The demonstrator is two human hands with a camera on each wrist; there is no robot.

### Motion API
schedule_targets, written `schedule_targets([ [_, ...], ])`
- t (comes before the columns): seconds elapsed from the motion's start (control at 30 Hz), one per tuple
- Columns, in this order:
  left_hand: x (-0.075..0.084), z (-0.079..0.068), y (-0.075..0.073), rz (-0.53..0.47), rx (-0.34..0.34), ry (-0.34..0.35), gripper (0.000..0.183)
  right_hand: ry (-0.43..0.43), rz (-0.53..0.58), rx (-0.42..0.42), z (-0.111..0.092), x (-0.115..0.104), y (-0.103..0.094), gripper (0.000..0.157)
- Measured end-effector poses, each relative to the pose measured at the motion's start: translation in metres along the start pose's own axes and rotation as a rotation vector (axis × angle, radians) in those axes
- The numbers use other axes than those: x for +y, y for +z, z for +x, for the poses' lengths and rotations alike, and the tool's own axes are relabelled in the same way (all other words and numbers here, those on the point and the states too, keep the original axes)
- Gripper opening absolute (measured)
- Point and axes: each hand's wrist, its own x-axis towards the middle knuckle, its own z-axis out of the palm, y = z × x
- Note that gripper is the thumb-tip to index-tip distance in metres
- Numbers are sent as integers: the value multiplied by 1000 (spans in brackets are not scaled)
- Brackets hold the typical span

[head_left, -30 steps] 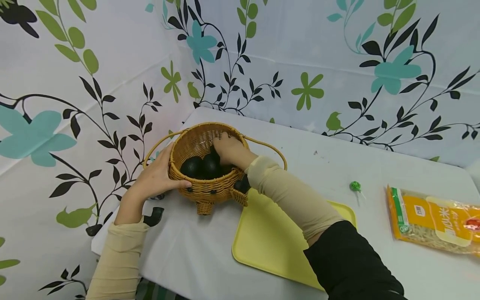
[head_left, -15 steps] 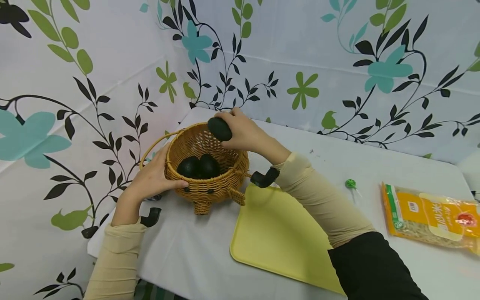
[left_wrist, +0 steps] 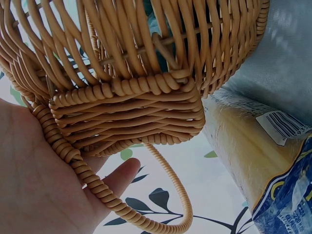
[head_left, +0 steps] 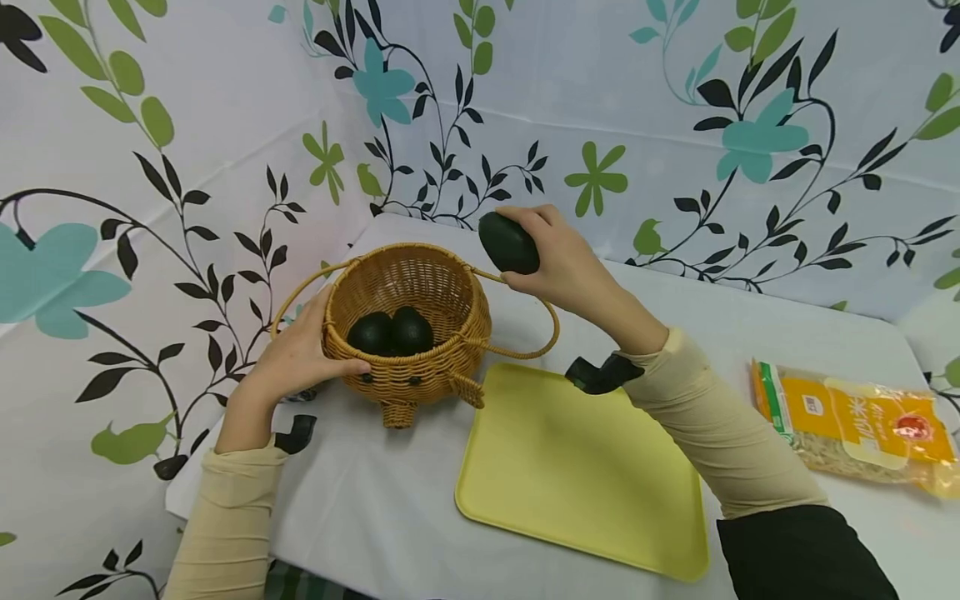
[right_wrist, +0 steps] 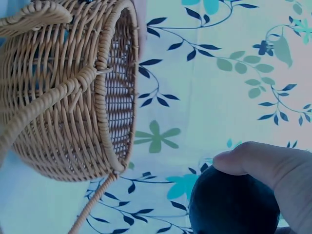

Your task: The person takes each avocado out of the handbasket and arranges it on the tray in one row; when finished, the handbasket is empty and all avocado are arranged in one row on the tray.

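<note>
My right hand [head_left: 558,258] holds a dark green avocado [head_left: 509,242] in the air, to the right of a wicker basket [head_left: 431,367] and above its rim. In the right wrist view the thumb [right_wrist: 239,158] presses on the avocado [right_wrist: 231,204]. My left hand [head_left: 296,358] grips the basket's left side, thumb along the front below the rim; its other fingers are mostly hidden. Two more dark avocados [head_left: 412,331] lie together inside the basket. A woven handle [left_wrist: 107,192] passes close by the left palm in the left wrist view.
A yellow tray [head_left: 585,467] lies right of the basket on the white-covered table. Farther right rests an orange food packet [head_left: 855,429]. A clear-and-blue package [left_wrist: 263,161] with a barcode stands near the basket. Floral cloth [head_left: 540,100] hangs behind.
The right hand has come up out of the basket with an avocado and moved right, past the rim. The left hand stays on the basket. The green lollipop is now hidden by the right arm.
</note>
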Motion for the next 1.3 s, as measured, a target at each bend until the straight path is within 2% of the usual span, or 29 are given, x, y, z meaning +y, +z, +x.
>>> schedule_targets([
  [0.23, 1, 0, 0, -21, 4, 12, 125, 13, 11, 51, -26, 10, -13, 73],
  [0.8, 2, 1, 1, -38, 0, 20, 126, 59, 0, 154, -78, 30, -31, 71],
  [1.07, 3, 1, 0, -25, -4, 16, 127, 106, -35, 203, -95, 35, -38, 73],
  [1.3, 4, 0, 0, -28, 4, 24, 126, 107, -54, 238, -106, 37, -44, 74],
])
